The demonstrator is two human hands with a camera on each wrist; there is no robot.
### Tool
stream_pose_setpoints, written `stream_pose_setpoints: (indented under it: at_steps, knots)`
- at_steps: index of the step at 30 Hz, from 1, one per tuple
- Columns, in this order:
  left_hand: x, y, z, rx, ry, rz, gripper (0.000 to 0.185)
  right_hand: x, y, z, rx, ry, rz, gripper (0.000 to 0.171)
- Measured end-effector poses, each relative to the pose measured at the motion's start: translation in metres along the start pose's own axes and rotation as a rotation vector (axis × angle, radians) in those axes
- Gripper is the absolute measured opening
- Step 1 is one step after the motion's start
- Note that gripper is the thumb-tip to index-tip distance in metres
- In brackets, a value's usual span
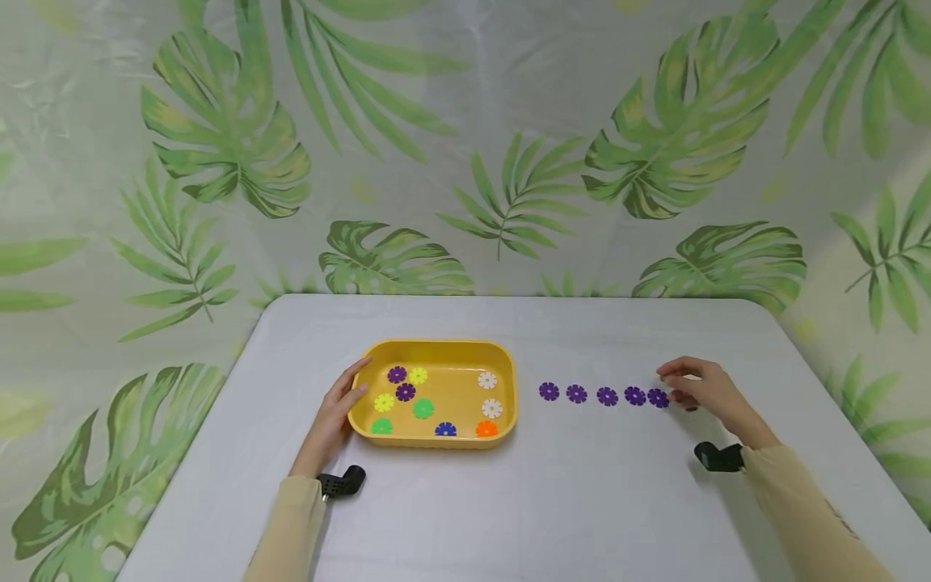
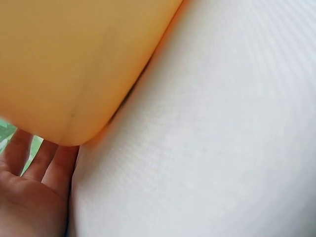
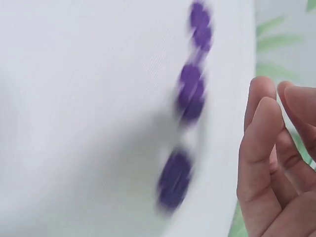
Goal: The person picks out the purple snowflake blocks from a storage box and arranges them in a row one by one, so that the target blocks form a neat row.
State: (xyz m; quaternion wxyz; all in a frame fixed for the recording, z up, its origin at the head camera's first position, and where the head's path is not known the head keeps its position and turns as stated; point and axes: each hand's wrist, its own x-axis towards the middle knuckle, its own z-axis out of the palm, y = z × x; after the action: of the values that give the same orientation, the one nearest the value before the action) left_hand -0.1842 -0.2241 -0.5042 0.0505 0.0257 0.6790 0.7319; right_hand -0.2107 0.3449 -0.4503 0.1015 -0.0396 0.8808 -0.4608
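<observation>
A yellow tray (image 1: 502,432) with loose flower-shaped plastic discs inside stands left of the middle of the table. My left hand (image 1: 336,412) holds its left side, the thumb over the rim and the fingers along the outer wall. Close up, the left wrist view shows the tray's wall (image 2: 74,64) with the fingers (image 2: 58,170) partly behind it. My right hand (image 1: 709,394) hovers at the right end of a row of purple discs (image 1: 607,396). Its bent fingers (image 3: 264,123) hold nothing that shows. Beneath it lies the end disc (image 3: 175,182), blurred and partly hidden in the head view.
In the tray lie purple discs (image 1: 397,374), yellow, green and white ones, a blue disc (image 1: 445,429) and an orange disc (image 1: 486,428). The white table (image 1: 553,501) ends at a leaf-patterned cloth (image 1: 509,202) behind it. Each wrist carries a black camera (image 1: 716,457).
</observation>
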Motion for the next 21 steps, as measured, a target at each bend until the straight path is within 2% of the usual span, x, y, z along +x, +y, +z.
stream_pose_setpoints:
  at_steps: [4, 8, 16, 21]
  knots:
    - [-0.001, 0.001, 0.000, 0.005, 0.007, -0.004, 0.047, 0.014, -0.036, 0.025, 0.104, -0.096, -0.053, 0.037]
    - [-0.001, 0.001, 0.001, -0.002, 0.012, -0.005, 0.047, 0.030, -0.075, 0.058, 0.163, -0.188, -0.087, 0.037]
    - [-0.001, 0.000, 0.001, -0.002, 0.013, -0.004, 0.047, 0.064, -0.141, 0.134, 0.270, -0.341, -0.091, 0.036]
    - [-0.001, 0.000, 0.001, -0.003, 0.013, -0.004, 0.047, 0.079, -0.172, 0.180, 0.303, -0.421, -0.090, 0.034]
